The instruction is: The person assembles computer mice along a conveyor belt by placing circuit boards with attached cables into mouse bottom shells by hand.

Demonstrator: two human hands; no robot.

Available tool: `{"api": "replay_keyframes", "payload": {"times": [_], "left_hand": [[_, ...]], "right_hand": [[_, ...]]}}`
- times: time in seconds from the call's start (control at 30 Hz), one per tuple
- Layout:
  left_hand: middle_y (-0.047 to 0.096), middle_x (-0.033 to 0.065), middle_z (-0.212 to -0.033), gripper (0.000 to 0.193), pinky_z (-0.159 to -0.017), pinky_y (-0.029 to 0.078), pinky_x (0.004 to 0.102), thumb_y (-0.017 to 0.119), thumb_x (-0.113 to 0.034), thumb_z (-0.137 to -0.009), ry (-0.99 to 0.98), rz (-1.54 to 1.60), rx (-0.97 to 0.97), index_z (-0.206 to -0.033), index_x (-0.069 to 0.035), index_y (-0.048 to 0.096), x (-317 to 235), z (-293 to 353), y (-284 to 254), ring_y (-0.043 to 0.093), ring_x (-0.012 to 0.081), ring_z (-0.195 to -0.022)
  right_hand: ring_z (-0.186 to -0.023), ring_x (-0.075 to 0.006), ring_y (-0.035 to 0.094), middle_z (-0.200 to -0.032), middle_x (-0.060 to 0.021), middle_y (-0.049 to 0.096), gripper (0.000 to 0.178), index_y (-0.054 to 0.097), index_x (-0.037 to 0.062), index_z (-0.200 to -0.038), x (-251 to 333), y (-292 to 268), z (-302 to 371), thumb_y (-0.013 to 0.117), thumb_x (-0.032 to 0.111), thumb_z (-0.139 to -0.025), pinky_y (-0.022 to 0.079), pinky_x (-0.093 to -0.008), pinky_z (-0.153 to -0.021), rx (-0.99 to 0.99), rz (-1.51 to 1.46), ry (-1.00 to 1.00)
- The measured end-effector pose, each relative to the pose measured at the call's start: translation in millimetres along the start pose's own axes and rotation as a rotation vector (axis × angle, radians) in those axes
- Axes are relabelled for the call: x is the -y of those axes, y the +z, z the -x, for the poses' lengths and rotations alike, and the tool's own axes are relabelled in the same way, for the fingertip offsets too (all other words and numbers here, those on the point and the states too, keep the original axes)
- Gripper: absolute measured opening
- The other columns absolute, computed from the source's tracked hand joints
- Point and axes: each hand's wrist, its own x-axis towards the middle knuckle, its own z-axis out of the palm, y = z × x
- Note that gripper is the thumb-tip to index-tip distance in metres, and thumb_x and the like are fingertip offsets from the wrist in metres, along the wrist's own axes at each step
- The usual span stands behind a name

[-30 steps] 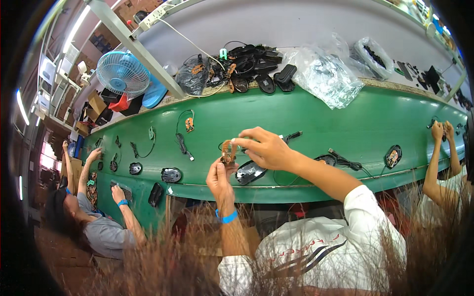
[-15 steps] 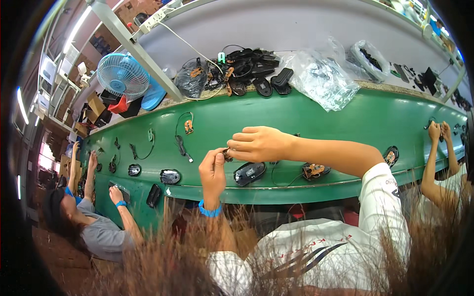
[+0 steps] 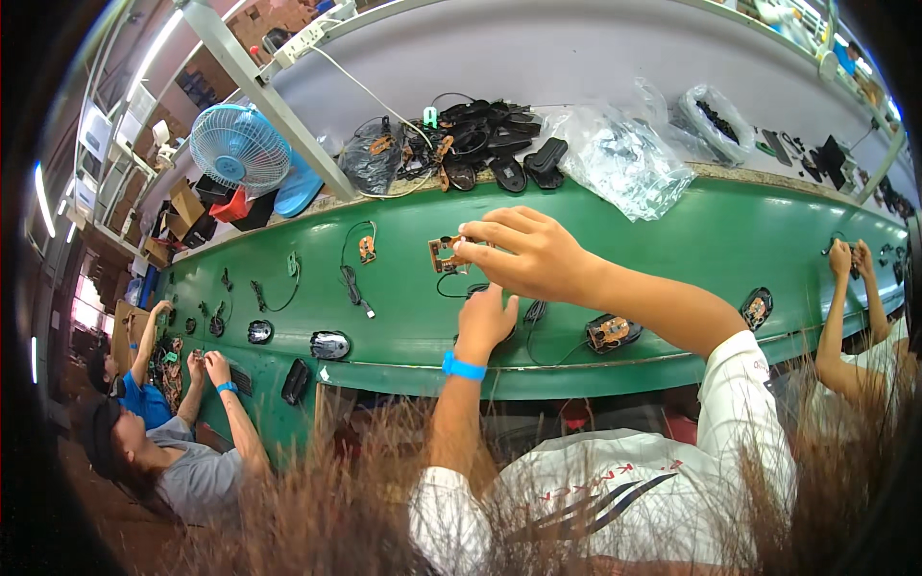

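Observation:
A small orange-brown circuit board (image 3: 445, 255) with a thin dark cable is pinched in the fingers of my right hand (image 3: 538, 252), raised over the green conveyor belt. Just below it, my left hand (image 3: 484, 324), with a blue band at the wrist, reaches over a black computer mouse shell (image 3: 459, 338). That shell is mostly covered by the hand. The left fingertips lie close to the cable, and whether they grip it is hidden. To the right, a black mouse base (image 3: 612, 332) has an orange board in it and a cable trailing left.
Along the belt (image 3: 634, 254) lie a loose board with a cable (image 3: 367, 250), an open mouse shell (image 3: 330, 345) and another mouse base (image 3: 757, 307). A black mouse pile (image 3: 490, 134), a plastic bag (image 3: 629, 168) and a blue fan (image 3: 238, 146) line the far ledge. Co-workers sit on both sides.
My right hand has moved slightly right and lifted the board into view. My left hand has left it and moved right, down over the mouse shell. The left co-worker's hands have come together.

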Motion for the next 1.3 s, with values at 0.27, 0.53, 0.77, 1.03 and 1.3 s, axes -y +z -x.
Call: {"api": "replay_keyframes", "payload": {"times": [0.27,0.53,0.77,1.03,1.3], "left_hand": [[0.075,0.0206,-0.099,0.051,-0.085,0.057,0.0522,0.065,-0.047,-0.089,0.100,-0.033,-0.551,-0.122,-0.009,0.070,32,-44,25,0.072,0.0440,-0.094],[0.073,0.0215,-0.107,0.048,-0.083,0.058,0.0510,0.069,-0.042,-0.089,-0.360,-0.286,-0.267,-0.125,-0.010,0.065,73,12,-48,0.072,0.0392,-0.095],[0.069,0.0106,-0.082,0.024,-0.062,0.047,0.0329,0.075,-0.020,-0.089,-0.035,0.185,-0.152,-0.106,-0.002,0.073,16,104,-89,0.061,0.0200,-0.068],[0.053,0.0199,-0.135,0.055,-0.109,0.039,0.0479,0.071,-0.023,-0.095,0.184,0.151,-0.513,-0.143,-0.001,0.053,30,90,-65,0.048,0.0381,-0.127],[0.051,0.0196,-0.131,0.037,-0.106,0.039,0.0484,0.071,-0.014,-0.093,0.062,0.011,-0.409,-0.129,-0.007,0.065,31,94,-55,0.047,0.0393,-0.124]], "right_hand": [[-0.099,-0.0249,0.066,-0.117,-0.0063,0.069,0.040,0.068,0.0097,-0.116,8,-6,0,0.078,0.008,-0.077,0.056,-0.0378,-0.083,0.037,-0.093,0.041],[-0.102,-0.0246,0.062,-0.114,-0.0044,0.067,0.039,0.066,0.0087,-0.116,6,22,15,0.075,0.009,-0.078,0.055,-0.0374,-0.086,0.171,-0.195,0.161],[-0.100,-0.0272,0.063,-0.118,-0.0075,0.068,0.042,0.066,0.0074,-0.119,10,30,28,0.078,0.006,-0.078,0.056,-0.0389,-0.087,0.187,-0.289,0.220],[-0.101,-0.0280,0.063,-0.114,-0.0072,0.069,0.040,0.067,0.0088,-0.118,23,25,42,0.077,0.008,-0.080,0.055,-0.0393,-0.090,0.250,-0.455,0.367],[-0.102,-0.0286,0.064,-0.115,-0.0073,0.070,0.039,0.069,0.0093,-0.119,23,26,67,0.077,0.009,-0.081,0.056,-0.0400,-0.089,0.293,-0.467,0.442]]}}
